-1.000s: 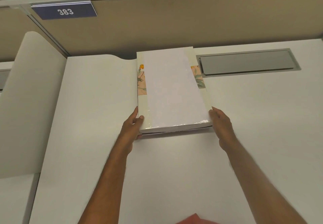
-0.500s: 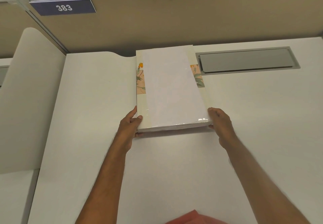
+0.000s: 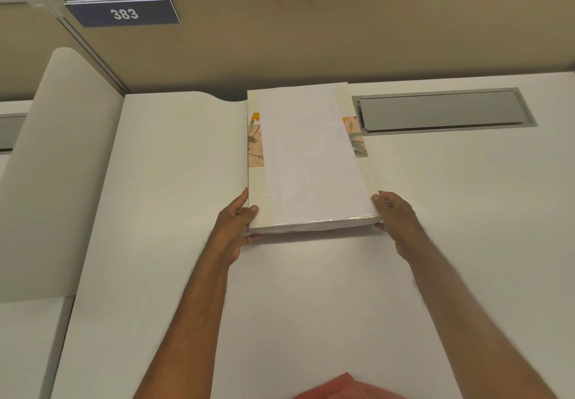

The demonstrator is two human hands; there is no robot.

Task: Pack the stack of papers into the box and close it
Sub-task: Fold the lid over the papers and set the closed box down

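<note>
A flat cream box with flower-print patches on both sides lies lengthwise on the white desk, reaching back to the partition. A white sheet covers the middle of its top, glossy along the near edge. My left hand grips the near left corner, thumb on top and fingers underneath. At the near right corner my right hand holds on, thumb against the top edge. Only a thin seam shows along the box's front side. The papers themselves are hidden.
A grey recessed hatch sits in the desk just right of the box. A beige partition with a blue "383" plate closes the back. A curved white side panel stands at the left. Red cloth shows at the bottom edge.
The dark gap along the box's near edge has narrowed to a thin seam as the top came down. Both hands have stayed at the near corners.
</note>
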